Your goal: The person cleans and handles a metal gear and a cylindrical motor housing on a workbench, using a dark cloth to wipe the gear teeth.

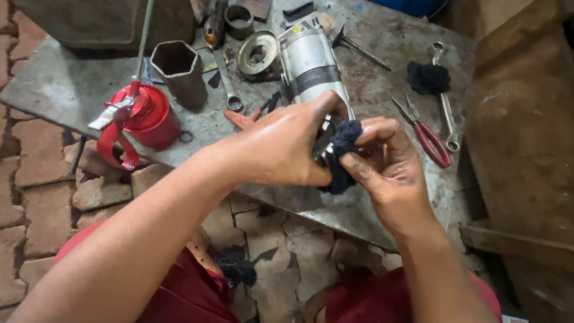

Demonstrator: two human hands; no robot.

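Note:
A silver cylindrical motor body with a dark band lies on the grey metal sheet, its near end toward me. My left hand wraps around that near end. A dark blue rag is pinched in my right hand and pressed against the motor's end, between both hands. The end face itself is mostly hidden by my fingers and the rag.
A red oil can with a long spout stands left, beside a hexagonal metal socket. Red-handled pliers, wrenches, another dark rag and a round metal cover lie around. Brick floor lies below.

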